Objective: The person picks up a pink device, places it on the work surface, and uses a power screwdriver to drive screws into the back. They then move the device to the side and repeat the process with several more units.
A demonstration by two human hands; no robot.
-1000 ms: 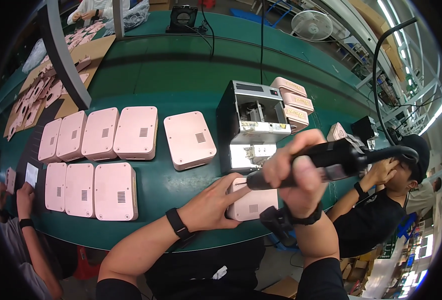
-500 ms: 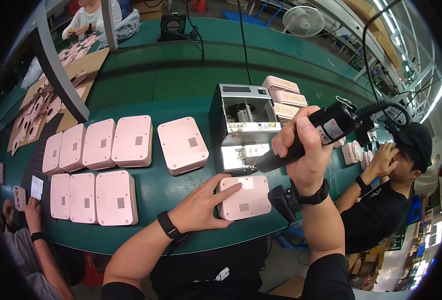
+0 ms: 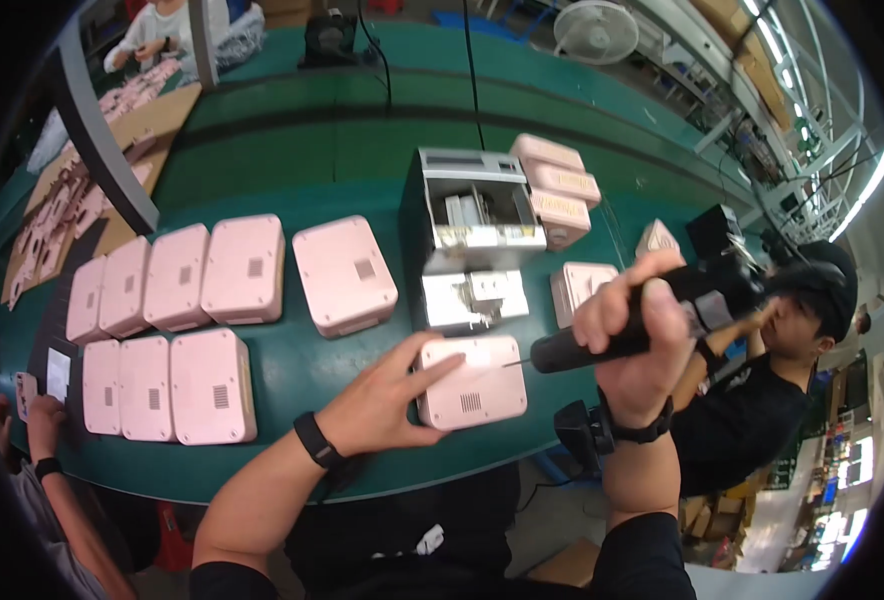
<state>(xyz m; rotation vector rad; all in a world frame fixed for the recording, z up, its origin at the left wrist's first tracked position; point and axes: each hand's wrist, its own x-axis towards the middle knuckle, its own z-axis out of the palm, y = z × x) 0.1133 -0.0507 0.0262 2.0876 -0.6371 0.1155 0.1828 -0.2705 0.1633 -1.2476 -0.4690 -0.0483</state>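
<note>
A pale pink plastic box [image 3: 492, 398] with a vent grille and corner screw holes lies at the table's front. My left hand [image 3: 382, 398] grips its left side, with thumb and fingers spread round it and the index finger on top, by a whitish patch. In my right hand [image 3: 644, 360] is a black electric screwdriver [image 3: 562, 352], held nearly level. Its thin bit points left, over the box's upper right part; whether it touches is unclear. Just beyond the box stands a metal screw feeder [image 3: 477, 162] with a bright front plate.
Several similar pink boxes [image 3: 212, 385] stand in two rows at left, with one more [image 3: 345, 275] nearer the feeder. More pink parts [image 3: 552, 185] sit right of the feeder. A co-worker [image 3: 752, 400] is close at right; another person's hand [image 3: 47, 420] shows at left.
The screwdriver has moved from the feeder's front to above the box, and its bit now shows. The view has shifted slightly. My left hand stays on the box.
</note>
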